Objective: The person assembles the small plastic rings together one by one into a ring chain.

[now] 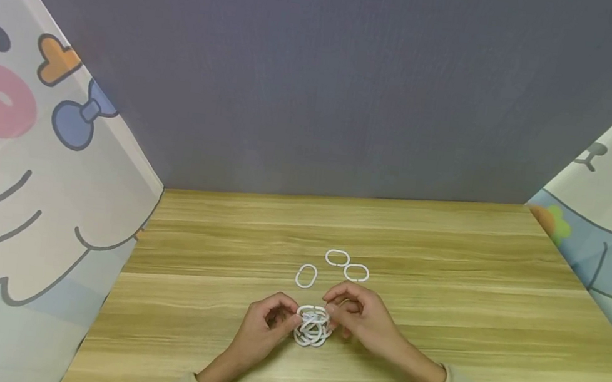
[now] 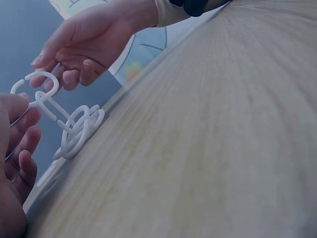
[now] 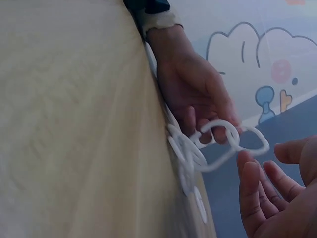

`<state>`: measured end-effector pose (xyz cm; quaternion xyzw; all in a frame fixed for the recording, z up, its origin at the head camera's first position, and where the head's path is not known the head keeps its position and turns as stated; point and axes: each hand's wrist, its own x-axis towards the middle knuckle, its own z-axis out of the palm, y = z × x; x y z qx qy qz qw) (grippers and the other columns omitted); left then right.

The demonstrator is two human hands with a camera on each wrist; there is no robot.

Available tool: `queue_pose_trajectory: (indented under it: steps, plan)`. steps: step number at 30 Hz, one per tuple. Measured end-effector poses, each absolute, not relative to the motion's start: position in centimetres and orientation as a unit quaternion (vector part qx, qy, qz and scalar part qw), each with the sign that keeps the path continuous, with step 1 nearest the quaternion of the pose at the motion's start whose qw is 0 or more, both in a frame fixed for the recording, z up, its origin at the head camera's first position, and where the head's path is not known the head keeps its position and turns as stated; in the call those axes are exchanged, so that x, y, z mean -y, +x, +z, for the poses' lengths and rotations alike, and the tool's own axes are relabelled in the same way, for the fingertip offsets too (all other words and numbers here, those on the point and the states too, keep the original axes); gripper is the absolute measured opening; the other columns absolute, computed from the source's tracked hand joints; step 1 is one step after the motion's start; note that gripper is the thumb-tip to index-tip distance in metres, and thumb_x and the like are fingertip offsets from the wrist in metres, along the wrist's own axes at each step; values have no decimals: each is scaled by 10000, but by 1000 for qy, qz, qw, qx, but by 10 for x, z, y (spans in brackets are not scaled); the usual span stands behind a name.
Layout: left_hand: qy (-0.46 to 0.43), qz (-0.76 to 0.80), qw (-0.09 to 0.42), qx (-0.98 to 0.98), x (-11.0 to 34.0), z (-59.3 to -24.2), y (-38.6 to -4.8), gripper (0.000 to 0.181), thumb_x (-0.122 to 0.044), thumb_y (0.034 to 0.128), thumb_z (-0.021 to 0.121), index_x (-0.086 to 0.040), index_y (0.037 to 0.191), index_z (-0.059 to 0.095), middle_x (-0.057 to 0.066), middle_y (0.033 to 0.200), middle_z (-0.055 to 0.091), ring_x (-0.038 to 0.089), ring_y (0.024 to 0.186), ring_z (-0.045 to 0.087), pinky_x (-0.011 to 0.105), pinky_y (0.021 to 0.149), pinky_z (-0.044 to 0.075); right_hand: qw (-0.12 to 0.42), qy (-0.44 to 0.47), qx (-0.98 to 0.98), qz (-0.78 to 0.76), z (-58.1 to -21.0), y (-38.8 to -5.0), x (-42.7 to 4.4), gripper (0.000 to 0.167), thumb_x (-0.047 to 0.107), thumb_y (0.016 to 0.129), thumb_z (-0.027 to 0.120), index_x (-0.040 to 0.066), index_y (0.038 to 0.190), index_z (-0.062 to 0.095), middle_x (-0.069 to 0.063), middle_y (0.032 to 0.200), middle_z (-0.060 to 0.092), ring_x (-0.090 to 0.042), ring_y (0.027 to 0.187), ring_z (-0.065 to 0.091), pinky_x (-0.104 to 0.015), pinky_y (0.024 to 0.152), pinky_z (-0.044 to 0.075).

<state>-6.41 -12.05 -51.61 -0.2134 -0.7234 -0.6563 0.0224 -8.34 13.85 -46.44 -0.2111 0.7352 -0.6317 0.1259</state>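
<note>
White oval plastic links [image 1: 317, 345] hang together in a bunch between the two hands, low in the head view. My left hand [image 1: 262, 331] pinches an upper link between thumb and fingertips; the left wrist view shows this hand [image 2: 15, 148] at its left edge. Lower links [image 2: 74, 153] lie bunched on the table. Beside the raised link, my right hand [image 1: 370, 324] has its fingers loosely bent. In the right wrist view, a gap shows between thumb and fingers of that hand [image 3: 282, 193], close to the link's end [image 3: 267, 147], holding nothing.
Several items surround the work: three separate white links, one [image 1: 304, 286] at the left and two [image 1: 338, 251] farther right, lie beyond the hands on the wooden table [image 1: 446, 251]. A grey panel [image 1: 351, 95] stands behind, with cartoon-printed panels [image 1: 57, 188] at both sides.
</note>
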Motion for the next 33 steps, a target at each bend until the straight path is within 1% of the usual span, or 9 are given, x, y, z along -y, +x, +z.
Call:
queue_pose_trajectory:
  steps: [2, 5, 8, 11, 17, 21, 24, 29, 33]
  plan:
    - [-213, -658, 23, 722, 120, -516, -64, 69, 40, 992, 764, -11, 1025, 732, 179, 832, 685, 1, 721, 525, 201, 595, 445, 113, -207, -742, -627, -462, -88, -142, 229, 52, 1071, 707, -118, 1215, 654, -246, 917, 727, -199, 702, 715, -301, 535, 579]
    - [-213, -660, 22, 720, 120, -517, -65, 64, 40, 992, 764, -2, 1025, 728, 187, 832, 683, 1, 719, 522, 199, 594, 443, 95, -195, -749, -626, -460, -95, -148, 224, 34, 1065, 711, -123, 1215, 653, -271, 952, 712, -189, 685, 699, -294, 525, 557]
    - [-212, -660, 20, 720, 120, -516, -65, 55, 27, 995, 768, 32, 1026, 723, 184, 833, 682, 2, 717, 516, 198, 594, 440, 81, -180, -754, -627, -457, -102, -154, 218, 11, 1056, 718, -126, 1214, 658, -308, 1008, 689, -183, 680, 691, -288, 512, 532]
    - [-209, -661, 18, 720, 120, -516, -65, 98, 11, 993, 775, 77, 1024, 710, 179, 831, 679, 3, 715, 512, 197, 595, 433, 74, -162, -763, -622, -455, -107, -160, 223, 12, 1051, 728, -121, 1219, 667, -320, 1022, 682, -199, 685, 703, -278, 502, 513]
    - [-205, -659, 18, 724, 119, -516, -66, 87, 7, 984, 783, 59, 1022, 725, 152, 827, 679, 4, 704, 501, 199, 588, 422, 63, -136, -773, -616, -453, -116, -168, 197, 11, 1043, 739, -89, 1210, 712, -322, 1038, 679, -212, 668, 694, -263, 519, 489]
    - [-206, -659, 19, 723, 119, -517, -66, 86, 7, 983, 786, 58, 1021, 728, 154, 819, 673, 5, 700, 495, 202, 581, 418, 58, -127, -782, -607, -456, -124, -173, 189, 20, 1040, 748, -77, 1202, 730, -265, 1018, 699, -231, 656, 688, -264, 499, 483]
    - [-203, -659, 18, 724, 119, -517, -66, 78, 9, 981, 785, 52, 1018, 731, 141, 818, 673, 6, 700, 496, 203, 581, 419, 59, -116, -788, -602, -458, -128, -176, 193, 13, 1036, 750, -86, 1199, 725, -218, 998, 718, -213, 655, 683, -245, 495, 476]
    - [-203, -660, 17, 723, 120, -517, -66, 107, 0, 986, 786, 74, 1022, 718, 133, 824, 674, 3, 703, 498, 201, 585, 423, 58, -97, -798, -592, -464, -136, -179, 194, 8, 1022, 762, -81, 1192, 728, -200, 989, 731, -191, 665, 677, -241, 505, 494]
    - [-214, -657, 26, 723, 119, -517, -65, 83, 9, 994, 783, 46, 1021, 714, 126, 831, 682, 3, 712, 507, 211, 583, 441, 52, -97, -804, -584, -470, -141, -181, 195, 9, 1013, 776, -71, 1187, 740, -170, 988, 737, -174, 661, 666, -235, 516, 490]
